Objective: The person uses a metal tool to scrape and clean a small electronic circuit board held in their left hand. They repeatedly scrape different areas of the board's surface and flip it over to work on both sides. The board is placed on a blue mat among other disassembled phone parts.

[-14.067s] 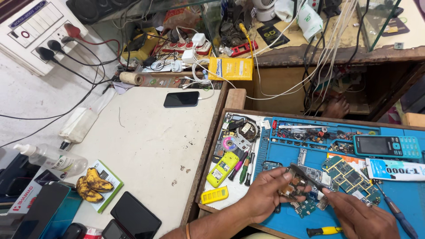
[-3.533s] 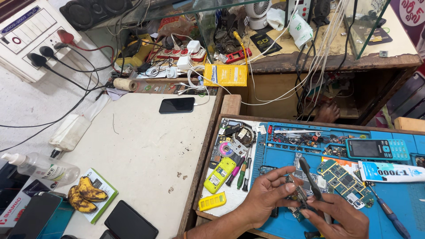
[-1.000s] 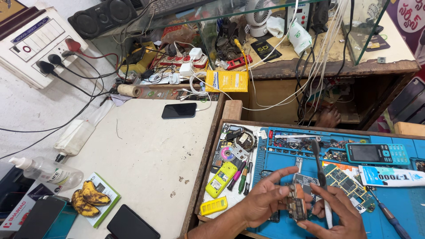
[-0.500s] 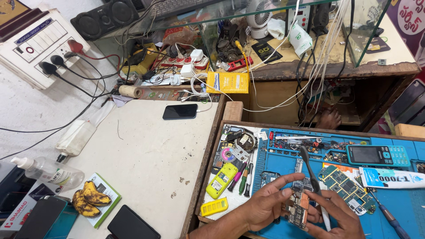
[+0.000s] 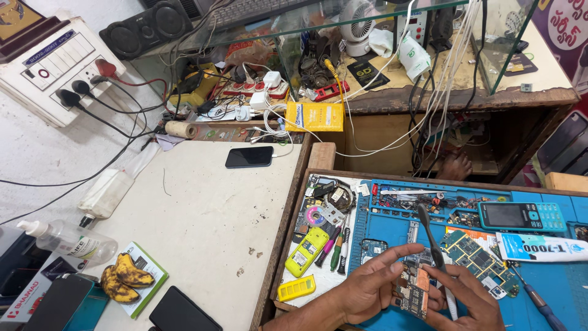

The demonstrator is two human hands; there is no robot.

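My left hand (image 5: 367, 288) holds a small phone circuit board (image 5: 411, 293) above the blue work mat (image 5: 551, 288), thumb and fingers pinching its edges. Just to the right, my right hand (image 5: 468, 303) grips a brush with a white handle (image 5: 436, 257), its dark bristle end pointing up and away over the board. Both hands sit at the bottom of the frame, over the mat's near edge. More green circuit boards (image 5: 471, 251) lie on the mat just beyond my hands.
On the mat lie a teal keypad phone (image 5: 520, 216), a white tube (image 5: 539, 247), screwdrivers (image 5: 334, 248) and a yellow phone (image 5: 307, 250). The white table on the left holds a black phone (image 5: 248, 157), bananas (image 5: 122, 279) and a clear bottle (image 5: 67, 240). Cables and a power strip (image 5: 257, 92) crowd the back.
My hands have lifted the circuit board slightly off the mat and the brush has swung more upright. The camera has tilted up a little.
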